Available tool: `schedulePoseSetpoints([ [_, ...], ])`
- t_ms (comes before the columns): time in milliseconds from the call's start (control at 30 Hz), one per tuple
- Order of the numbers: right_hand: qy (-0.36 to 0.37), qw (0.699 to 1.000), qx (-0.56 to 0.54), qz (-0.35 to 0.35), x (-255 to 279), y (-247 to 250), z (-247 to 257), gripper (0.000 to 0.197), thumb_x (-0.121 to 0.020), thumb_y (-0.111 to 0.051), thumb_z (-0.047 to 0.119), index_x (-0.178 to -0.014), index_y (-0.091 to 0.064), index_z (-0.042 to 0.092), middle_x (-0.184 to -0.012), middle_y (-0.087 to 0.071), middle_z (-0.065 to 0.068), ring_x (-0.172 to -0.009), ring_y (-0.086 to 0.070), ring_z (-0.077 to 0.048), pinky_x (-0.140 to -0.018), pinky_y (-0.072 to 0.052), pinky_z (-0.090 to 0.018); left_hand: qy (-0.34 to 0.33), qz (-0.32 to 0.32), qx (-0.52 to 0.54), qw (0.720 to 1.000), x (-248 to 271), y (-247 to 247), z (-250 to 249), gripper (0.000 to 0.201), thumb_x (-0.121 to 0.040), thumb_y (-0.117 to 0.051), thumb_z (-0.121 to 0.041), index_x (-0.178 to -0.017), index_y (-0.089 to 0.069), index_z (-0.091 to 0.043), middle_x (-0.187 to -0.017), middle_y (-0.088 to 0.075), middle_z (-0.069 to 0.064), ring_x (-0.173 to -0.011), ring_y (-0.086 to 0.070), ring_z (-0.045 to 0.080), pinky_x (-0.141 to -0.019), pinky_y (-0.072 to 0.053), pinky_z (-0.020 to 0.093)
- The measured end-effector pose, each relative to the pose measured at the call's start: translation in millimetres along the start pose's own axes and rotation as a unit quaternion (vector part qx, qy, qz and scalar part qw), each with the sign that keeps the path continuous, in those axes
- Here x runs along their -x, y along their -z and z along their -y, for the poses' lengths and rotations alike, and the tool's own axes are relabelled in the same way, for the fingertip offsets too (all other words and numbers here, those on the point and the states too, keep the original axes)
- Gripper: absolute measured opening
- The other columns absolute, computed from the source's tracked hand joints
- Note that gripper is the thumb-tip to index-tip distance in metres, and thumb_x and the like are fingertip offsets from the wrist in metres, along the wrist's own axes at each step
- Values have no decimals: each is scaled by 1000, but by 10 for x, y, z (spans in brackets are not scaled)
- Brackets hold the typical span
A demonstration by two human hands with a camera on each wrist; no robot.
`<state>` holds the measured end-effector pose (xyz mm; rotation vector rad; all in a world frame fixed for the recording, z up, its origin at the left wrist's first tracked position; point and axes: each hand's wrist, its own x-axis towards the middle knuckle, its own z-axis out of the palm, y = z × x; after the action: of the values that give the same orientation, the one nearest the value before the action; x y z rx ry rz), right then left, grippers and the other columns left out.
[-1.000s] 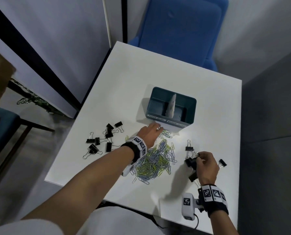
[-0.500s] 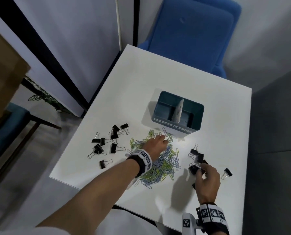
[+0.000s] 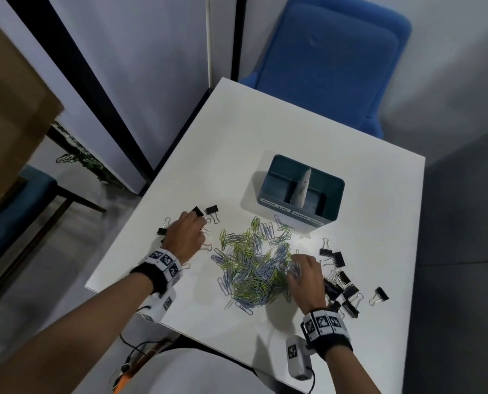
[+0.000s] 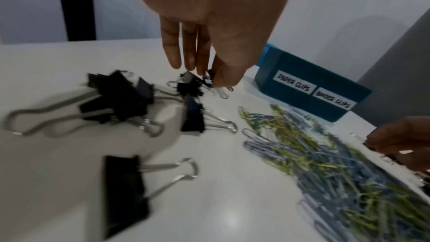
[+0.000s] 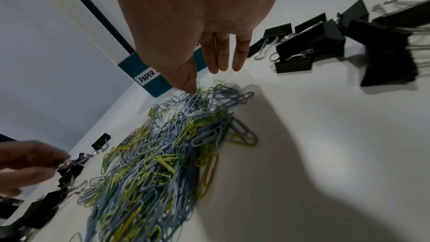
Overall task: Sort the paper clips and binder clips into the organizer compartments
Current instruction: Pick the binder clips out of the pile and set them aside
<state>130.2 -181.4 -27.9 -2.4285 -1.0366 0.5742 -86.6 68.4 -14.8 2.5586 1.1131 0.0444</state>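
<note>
A teal organizer (image 3: pixel 333 200) with two compartments labelled PAPER CLIPS and BINDER CLIPS (image 4: pixel 302 73) stands at the middle of the white table. In front of it lies a pile of blue and yellow-green paper clips (image 3: pixel 251 265). Black binder clips lie in a left group (image 4: pixel 121 95) and a right group (image 3: pixel 345 288). My left hand (image 4: pixel 209 78) hovers over the left group and pinches one small binder clip between thumb and fingertips. My right hand (image 3: pixel 295 273) is at the pile's right edge, thumb and forefinger dug into the paper clips (image 5: pixel 158 163), other fingers hanging straight.
A white pointed piece (image 3: pixel 302 189) stands up along the organizer's divider. One binder clip (image 3: pixel 380 294) lies alone at the far right. A blue chair (image 3: pixel 330 66) stands behind the table. The table's near edge (image 3: pixel 208 342) runs just below my wrists.
My left hand left the paper clip pile and went left to the binder clips, taking hold of one. My right hand moved left from the right binder clips into the pile.
</note>
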Motion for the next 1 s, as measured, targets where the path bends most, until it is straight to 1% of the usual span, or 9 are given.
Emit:
schedulePoseSetpoints([
  [133,-14,999,6,44,-110,-65,-24,43,-83,-70,20,-122,-54,13,-131,-50,-12,-115,-49,-27,-94,-50,-47,-19,23,-25,999,44,-2,183,31,-65,-76,0,-94,-68,-10,-86,-60,7,-83,-58,29,-53,-49,34],
  [267,-28,999,4,16,-92,-130,-73,40,-83,-70,30,-115,-54,13,-123,-52,-11,-111,-50,-27,-94,-49,-45,-19,12,-78,997,80,-13,84,32,-67,-72,-6,-98,-63,-9,-91,-58,9,-83,-54,27,-57,-50,37],
  [333,-35,999,7,14,-56,-166,-96,43,-84,-64,40,-117,-50,15,-122,-52,-13,-110,-51,-30,-94,-50,-47,-64,21,-97,993,94,-71,-52,33,-75,-69,-12,-108,-61,-9,-103,-60,10,-94,-54,26,-72,-51,37],
  [400,-44,998,17,33,8,-232,-127,53,-86,-57,50,-128,-45,20,-137,-45,-17,-122,-49,-34,-99,-47,-53,-131,61,-96,985,127,-189,-237,39,-88,-60,-22,-124,-53,-8,-124,-57,15,-115,-52,29,-95,-47,41],
  [533,-21,998,30,52,132,-321,-76,67,-91,-49,57,-146,-31,23,-158,-20,-12,-143,-26,-32,-113,-32,-51,-122,195,-69,971,224,-421,-630,67,-98,-36,-46,-150,-12,-9,-157,-8,21,-144,-8,41,-117,-20,50],
  [633,-8,996,41,78,230,-394,-42,73,-93,-44,61,-151,-23,22,-162,-7,-11,-149,-8,-27,-118,-18,-44,-108,220,-55,968,329,-545,-806,74,-98,-25,-53,-151,3,-9,-158,8,19,-144,9,39,-118,-14,51],
  [767,22,995,71,58,203,-385,-42,60,-92,-45,61,-136,-38,22,-149,-33,-14,-136,-35,-31,-105,-41,-52,-170,200,-31,964,347,-583,-1001,65,-100,-26,-48,-151,-7,-11,-159,-7,15,-146,-3,33,-118,-17,46],
  [833,17,997,66,41,63,-324,-10,53,-90,-47,59,-127,-41,22,-140,-41,-14,-129,-41,-31,-98,-44,-54,-165,167,-14,972,244,-529,-1066,60,-101,-28,-44,-149,-14,-11,-158,-13,14,-145,-10,31,-117,-19,45],
  [1000,16,998,49,31,-339,-244,161,53,-96,-44,52,-135,-38,17,-153,-29,-13,-139,-34,-30,-106,-40,-51,-108,181,-1,978,-185,-462,-1159,65,-100,-33,-42,-152,-5,-16,-160,5,12,-147,2,29,-116,-6,42],
])
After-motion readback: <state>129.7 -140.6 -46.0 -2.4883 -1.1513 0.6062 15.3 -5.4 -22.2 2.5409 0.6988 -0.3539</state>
